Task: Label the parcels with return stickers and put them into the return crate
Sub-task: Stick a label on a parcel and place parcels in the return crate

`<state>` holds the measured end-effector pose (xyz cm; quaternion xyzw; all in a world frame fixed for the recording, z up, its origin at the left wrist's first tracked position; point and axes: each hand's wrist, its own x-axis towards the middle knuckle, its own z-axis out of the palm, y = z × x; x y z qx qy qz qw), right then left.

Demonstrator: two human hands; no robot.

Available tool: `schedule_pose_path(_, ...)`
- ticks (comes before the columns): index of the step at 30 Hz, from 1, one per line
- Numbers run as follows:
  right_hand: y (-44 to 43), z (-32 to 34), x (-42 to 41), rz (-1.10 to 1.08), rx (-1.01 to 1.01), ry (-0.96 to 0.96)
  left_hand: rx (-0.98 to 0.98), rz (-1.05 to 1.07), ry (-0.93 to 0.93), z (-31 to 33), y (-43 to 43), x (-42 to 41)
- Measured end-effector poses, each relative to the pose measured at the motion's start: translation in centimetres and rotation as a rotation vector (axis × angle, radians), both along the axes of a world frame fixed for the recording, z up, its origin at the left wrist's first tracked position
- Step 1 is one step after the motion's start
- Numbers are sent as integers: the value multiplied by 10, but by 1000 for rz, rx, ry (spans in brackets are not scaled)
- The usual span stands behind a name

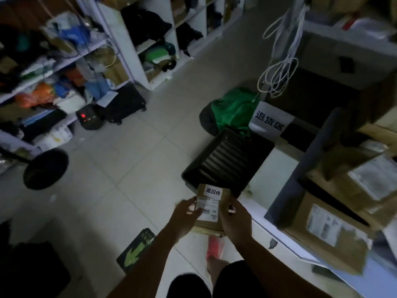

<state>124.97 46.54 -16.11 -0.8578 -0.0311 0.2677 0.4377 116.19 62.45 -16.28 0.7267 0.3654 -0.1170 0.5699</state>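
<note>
both hands hold one small brown parcel (224, 201) out in front of the body, above the tiled floor (133, 151). the left hand (184, 214) grips the parcel's left edge, with its thumb lying across the white shipping label (211, 208). the right hand (235, 220) is curled round the right edge, its fingers mostly hidden behind the cardboard. a white return sticker (213, 192) with dark characters sits on the far end of the parcel's top face, just above the shipping label and touching it

the parcel's far end overlaps the near rim of the black crate (231, 162), which stands on the floor with its ribbed bottom showing. whether the parcel touches the rim cannot be told. just behind the crate a white sign (269, 121) with large dark characters leans against a dark unit, and a green bag (234, 108) lies on the floor beside the sign

to the right of the crate a low white ledge carries cardboard boxes (328, 231) with white labels on them. white cords (279, 72) hang in loops above the green bag. on the left, white shelves (120, 39) are packed with bags and bundles, blurred. a black suitcase (126, 104) stands in front of them, next to a small dark device (89, 117) with a red light. a green arrow (137, 248) is stuck on the floor near the person's feet
</note>
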Motion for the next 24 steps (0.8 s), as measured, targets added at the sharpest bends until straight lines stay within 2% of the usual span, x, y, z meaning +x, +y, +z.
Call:
schedule_pose_path(6, 48, 0, 80, -271, 6, 23, -90, -51, 38, -4, 51, 107)
schedule_pose_path(11, 66, -34, 138, -422, 73, 114, -149, -124, 46, -11, 71, 184)
schedule_pose_path(15, 79, -71, 176, -503, 111, 180, -156, -340, 34, -38, 86, 241)
schedule_pose_path(19, 94, -114, 209, -569, 100, 186, -95, -524, 49, -95, 111, 288)
schedule_pose_path(24, 127, -202, 243, -571, -1, 176, -78, -660, 126, -216, 157, 326)
